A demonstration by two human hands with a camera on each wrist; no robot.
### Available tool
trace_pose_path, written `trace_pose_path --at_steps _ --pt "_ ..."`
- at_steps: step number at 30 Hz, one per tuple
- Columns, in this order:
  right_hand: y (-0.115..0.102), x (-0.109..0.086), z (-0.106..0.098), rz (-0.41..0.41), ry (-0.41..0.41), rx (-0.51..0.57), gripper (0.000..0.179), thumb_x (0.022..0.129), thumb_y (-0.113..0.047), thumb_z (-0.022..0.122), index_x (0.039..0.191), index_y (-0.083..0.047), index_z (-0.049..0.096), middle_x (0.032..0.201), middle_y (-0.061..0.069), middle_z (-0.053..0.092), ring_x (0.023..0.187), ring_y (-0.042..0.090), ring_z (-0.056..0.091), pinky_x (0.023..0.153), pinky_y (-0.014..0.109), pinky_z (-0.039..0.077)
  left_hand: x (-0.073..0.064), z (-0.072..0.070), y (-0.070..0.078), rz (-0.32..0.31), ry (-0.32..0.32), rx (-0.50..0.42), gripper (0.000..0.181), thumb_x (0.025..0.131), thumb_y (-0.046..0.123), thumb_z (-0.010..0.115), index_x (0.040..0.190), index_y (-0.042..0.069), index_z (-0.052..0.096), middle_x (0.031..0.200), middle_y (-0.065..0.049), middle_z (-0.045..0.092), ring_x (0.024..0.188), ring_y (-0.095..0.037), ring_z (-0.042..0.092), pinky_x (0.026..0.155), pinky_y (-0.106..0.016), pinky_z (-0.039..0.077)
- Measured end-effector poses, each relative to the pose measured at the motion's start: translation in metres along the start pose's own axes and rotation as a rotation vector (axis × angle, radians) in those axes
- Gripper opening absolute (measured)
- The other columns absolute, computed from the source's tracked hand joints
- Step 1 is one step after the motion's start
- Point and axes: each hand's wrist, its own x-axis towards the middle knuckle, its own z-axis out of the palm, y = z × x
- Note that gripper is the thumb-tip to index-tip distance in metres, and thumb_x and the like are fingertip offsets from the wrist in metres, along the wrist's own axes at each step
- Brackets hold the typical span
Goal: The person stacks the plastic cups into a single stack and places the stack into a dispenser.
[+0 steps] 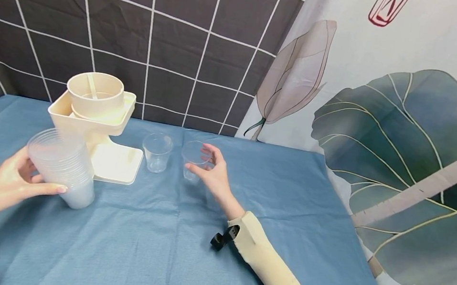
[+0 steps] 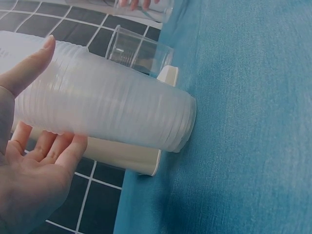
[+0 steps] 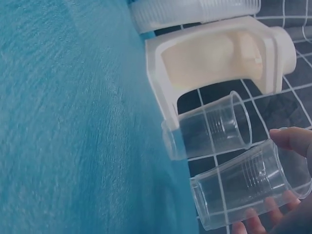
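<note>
My left hand (image 1: 26, 178) grips a tall stack of clear plastic cups (image 1: 62, 166), thumb on the near side and fingers behind. The stack leans to the left, its bottom close over the blue cloth. In the left wrist view the nested cup walls (image 2: 112, 97) fill the middle. My right hand (image 1: 216, 172) has its thumb and fingers curved around a single clear plastic cup (image 1: 192, 157) that stands upright on the cloth. The right wrist view shows the thumb near this cup's (image 3: 243, 185) rim and the fingers along its side. Just left of it stands another clear cup (image 1: 157, 152).
Behind the stack is a cream plastic stand (image 1: 114, 166) with a round, open cup-like top (image 1: 98, 91). Blue cloth (image 1: 144, 256) covers the table. A dark tiled sheet (image 1: 176, 44) hangs behind, and a leaf-printed curtain (image 1: 407, 137) is on the right.
</note>
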Motion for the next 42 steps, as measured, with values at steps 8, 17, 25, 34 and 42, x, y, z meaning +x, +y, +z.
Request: trace_pose_path --at_steps 8,17,25,34,42 --pt "-0.002 -0.002 0.008 -0.099 0.029 -0.056 0.067 0.077 -0.012 0.079 0.136 -0.012 0.047 0.136 0.009 0.054 0.128 0.031 0.048 0.106 0.053 0.041 0.001 0.0 0.001 -0.002 -0.001 0.023 0.092 0.064 -0.027 0.07 0.14 0.015 0.038 0.124 0.012 0.052 0.11 0.009 0.053 0.084 0.001 0.044" --pt "-0.019 -0.01 0.016 -0.2 0.07 -0.069 0.066 0.076 -0.012 0.08 0.134 -0.012 0.05 0.13 0.007 0.058 0.121 0.029 0.053 0.098 0.051 0.046 0.003 0.0 0.001 -0.001 -0.005 0.024 0.093 0.064 -0.027 0.07 0.141 0.015 0.038 0.125 0.012 0.052 0.11 0.009 0.052 0.085 0.001 0.044" --pt "-0.031 -0.012 0.024 -0.24 0.073 -0.047 0.068 0.075 -0.009 0.08 0.136 -0.014 0.05 0.132 0.008 0.058 0.119 0.027 0.054 0.096 0.044 0.048 0.003 0.0 0.001 -0.013 -0.004 0.083 0.094 0.065 -0.025 0.071 0.141 0.016 0.037 0.125 0.014 0.051 0.11 0.01 0.052 0.084 0.002 0.043" --pt "-0.041 -0.013 0.037 -0.298 0.037 -0.016 0.065 0.076 -0.011 0.079 0.135 -0.015 0.051 0.129 0.007 0.06 0.116 0.024 0.054 0.095 0.05 0.048 0.002 -0.001 0.001 -0.009 -0.012 0.045 0.092 0.066 -0.026 0.07 0.141 0.016 0.037 0.126 0.013 0.051 0.111 0.01 0.052 0.085 0.001 0.044" --pt "-0.052 -0.016 0.051 -0.328 0.025 -0.004 0.067 0.075 -0.012 0.08 0.135 -0.017 0.049 0.128 0.005 0.061 0.114 0.015 0.056 0.089 0.033 0.051 0.001 -0.001 0.001 0.002 -0.011 0.011 0.093 0.064 -0.027 0.069 0.141 0.014 0.037 0.126 0.012 0.052 0.111 0.008 0.053 0.085 0.0 0.044"
